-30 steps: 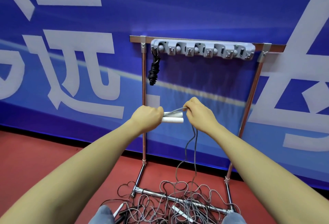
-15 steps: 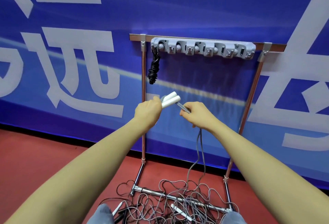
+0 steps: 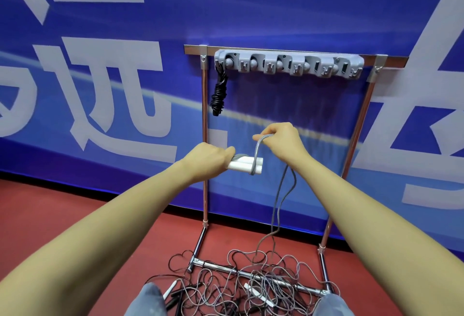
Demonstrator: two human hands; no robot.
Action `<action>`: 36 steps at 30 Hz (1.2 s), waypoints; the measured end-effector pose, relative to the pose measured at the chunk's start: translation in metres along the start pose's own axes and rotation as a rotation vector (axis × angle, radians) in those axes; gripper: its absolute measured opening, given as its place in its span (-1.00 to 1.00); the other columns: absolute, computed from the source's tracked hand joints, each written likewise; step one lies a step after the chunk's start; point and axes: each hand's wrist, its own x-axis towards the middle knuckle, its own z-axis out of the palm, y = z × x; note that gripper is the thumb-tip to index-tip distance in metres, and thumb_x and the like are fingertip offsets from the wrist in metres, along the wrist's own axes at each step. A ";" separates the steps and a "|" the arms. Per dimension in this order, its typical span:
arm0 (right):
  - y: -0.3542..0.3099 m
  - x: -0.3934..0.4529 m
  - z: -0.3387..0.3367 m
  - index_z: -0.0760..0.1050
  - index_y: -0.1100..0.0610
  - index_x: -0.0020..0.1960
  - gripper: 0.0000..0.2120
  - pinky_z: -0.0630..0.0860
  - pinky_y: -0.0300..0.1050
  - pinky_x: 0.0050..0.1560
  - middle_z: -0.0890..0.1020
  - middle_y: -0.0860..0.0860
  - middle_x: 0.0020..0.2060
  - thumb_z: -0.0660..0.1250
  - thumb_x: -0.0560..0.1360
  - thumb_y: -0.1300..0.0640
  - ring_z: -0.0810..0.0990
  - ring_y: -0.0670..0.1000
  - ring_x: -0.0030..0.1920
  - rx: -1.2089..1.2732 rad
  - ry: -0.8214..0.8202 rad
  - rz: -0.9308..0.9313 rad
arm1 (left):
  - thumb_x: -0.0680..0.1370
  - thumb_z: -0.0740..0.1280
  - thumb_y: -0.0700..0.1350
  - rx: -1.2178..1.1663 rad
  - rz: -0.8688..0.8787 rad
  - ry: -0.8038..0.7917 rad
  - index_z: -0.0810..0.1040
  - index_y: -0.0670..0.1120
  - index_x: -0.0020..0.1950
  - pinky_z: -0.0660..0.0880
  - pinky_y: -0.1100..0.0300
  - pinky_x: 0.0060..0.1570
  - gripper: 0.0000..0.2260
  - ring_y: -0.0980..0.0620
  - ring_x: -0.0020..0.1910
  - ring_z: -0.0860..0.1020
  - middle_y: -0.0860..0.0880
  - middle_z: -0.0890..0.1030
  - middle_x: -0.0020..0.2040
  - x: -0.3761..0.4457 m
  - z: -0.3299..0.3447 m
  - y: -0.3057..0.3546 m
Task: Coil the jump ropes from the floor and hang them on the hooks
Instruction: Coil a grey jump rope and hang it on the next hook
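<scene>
My left hand (image 3: 209, 160) grips two white jump-rope handles (image 3: 244, 165) held together and lying level. My right hand (image 3: 278, 139) pinches the grey cord (image 3: 282, 190) just above them, with a loop of the doubled cord passing around the handles' right end. The rest of that cord hangs down to a tangle of grey and black ropes (image 3: 251, 283) on the red floor. A grey hook rail (image 3: 288, 64) tops the metal rack. One coiled black rope (image 3: 219, 92) hangs from its leftmost hook.
The chrome rack (image 3: 204, 177) stands against a blue banner wall, its base bar (image 3: 251, 271) lying across the rope pile. My knees (image 3: 148, 300) show at the bottom edge. The other hooks on the rail carry nothing.
The handles went from tilted upward back to level. My right hand rose and carried the cord over them, forming a loop around their right end.
</scene>
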 end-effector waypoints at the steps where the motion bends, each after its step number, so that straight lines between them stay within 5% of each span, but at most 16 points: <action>1: 0.002 0.000 0.000 0.62 0.22 -0.18 -0.81 0.45 -0.20 -0.30 0.65 -0.01 -0.23 0.46 0.44 0.08 0.55 -0.08 -0.24 0.016 -0.003 0.012 | 0.14 0.52 -0.36 -0.024 0.015 0.039 0.38 -0.16 -0.32 -0.08 0.40 -0.55 -0.66 -0.04 -0.69 0.18 -0.03 0.37 -0.59 0.000 0.000 -0.002; 5: 0.016 0.001 0.005 0.51 0.39 -0.25 -0.74 0.37 -0.19 -0.31 0.61 0.01 -0.34 0.36 0.50 0.20 0.63 -0.08 -0.04 0.103 0.003 0.059 | 0.08 0.54 -0.35 -0.005 -0.007 0.155 0.39 -0.17 -0.35 -0.04 0.35 -0.57 -0.64 -0.03 -0.67 0.24 -0.04 0.38 -0.55 0.006 -0.017 -0.001; 9: 0.014 -0.010 0.008 0.52 0.30 -0.23 -0.83 0.21 -0.19 -0.47 0.54 0.05 -0.39 0.19 0.47 0.33 0.34 -0.05 -0.43 0.008 -0.010 0.048 | 0.17 0.51 -0.37 -0.026 -0.105 0.341 0.39 -0.20 -0.32 -0.14 0.42 -0.46 -0.69 -0.01 -0.62 0.07 -0.03 0.28 -0.56 0.025 -0.023 0.001; 13: 0.007 -0.017 0.012 0.54 0.15 -0.30 -0.75 0.25 -0.21 -0.50 0.42 0.00 -0.48 0.27 0.54 0.15 0.26 -0.02 -0.51 0.083 -0.099 0.054 | 0.49 0.25 -0.33 -0.029 -0.356 0.137 0.22 -0.14 -0.10 0.12 0.15 -0.53 -0.79 -0.04 -0.52 0.26 0.01 0.26 -0.42 0.041 -0.019 0.016; 18: 0.007 -0.021 0.010 0.51 0.28 -0.31 -0.83 0.38 -0.27 -0.54 0.36 -0.08 -0.62 0.34 0.44 0.24 0.35 -0.06 -0.59 0.004 -0.214 0.050 | 0.53 0.17 -0.36 -0.178 -0.557 -0.009 0.26 -0.16 -0.03 0.35 0.05 -0.34 -0.86 -0.21 -0.17 0.57 -0.14 0.55 -0.13 0.045 -0.015 0.029; 21: 0.012 -0.026 0.009 0.49 0.35 -0.24 -0.87 0.57 -0.07 -0.35 0.47 0.04 -0.44 0.30 0.41 0.27 0.44 0.00 -0.43 -0.036 -0.250 0.015 | 0.52 0.19 -0.36 -0.160 -0.606 -0.097 0.36 -0.22 0.09 0.37 0.06 -0.32 -0.83 -0.19 -0.12 0.59 -0.15 0.58 -0.05 0.042 -0.008 0.025; 25: 0.011 -0.030 0.000 0.50 0.18 -0.24 -0.88 0.44 -0.08 -0.29 0.53 0.08 -0.39 0.22 0.43 0.21 0.52 0.13 -0.33 -0.473 -0.249 -0.190 | 0.52 0.22 -0.34 -0.042 -0.542 -0.234 0.38 -0.23 0.14 0.49 0.04 -0.24 -0.79 -0.17 -0.11 0.62 -0.13 0.61 -0.06 0.035 0.000 0.025; 29: 0.003 -0.028 -0.005 0.55 0.02 0.08 -0.77 0.18 -0.15 -0.37 0.62 -0.02 -0.09 0.15 0.55 0.14 0.55 0.10 -0.10 -0.883 -0.091 -0.488 | 0.55 0.18 -0.30 0.064 -0.347 -0.303 0.38 -0.22 0.17 0.50 0.07 -0.21 -0.80 -0.17 -0.11 0.61 -0.08 0.57 -0.14 0.029 0.008 0.020; 32: 0.005 -0.022 -0.001 0.52 0.03 0.08 -0.82 0.40 -0.10 -0.19 0.62 -0.06 -0.08 0.22 0.52 0.16 0.56 0.09 -0.07 -0.515 -0.011 -0.318 | 0.58 0.13 -0.27 0.143 -0.164 -0.287 0.37 -0.20 0.16 0.32 0.12 -0.28 -0.83 -0.17 -0.14 0.58 -0.11 0.60 -0.07 0.025 0.003 0.016; 34: 0.009 -0.016 0.004 0.51 0.03 -0.07 -0.98 0.53 0.02 -0.22 0.55 -0.07 -0.27 0.33 0.50 0.12 0.54 0.07 -0.24 -0.172 0.017 -0.133 | 0.59 0.16 -0.24 0.163 -0.074 -0.238 0.37 -0.17 0.09 0.27 0.14 -0.36 -0.90 -0.16 -0.29 0.48 -0.08 0.55 -0.19 0.020 0.003 0.014; 36: 0.012 -0.012 0.005 0.47 0.04 -0.22 -0.84 0.50 0.00 -0.29 0.49 -0.09 -0.37 0.43 0.45 0.06 0.47 0.03 -0.29 -0.069 0.036 -0.049 | 0.48 0.37 -0.21 0.121 0.034 -0.086 0.41 -0.16 -0.09 0.13 0.23 -0.52 -0.86 -0.10 -0.50 0.34 -0.04 0.48 -0.39 0.015 0.005 0.015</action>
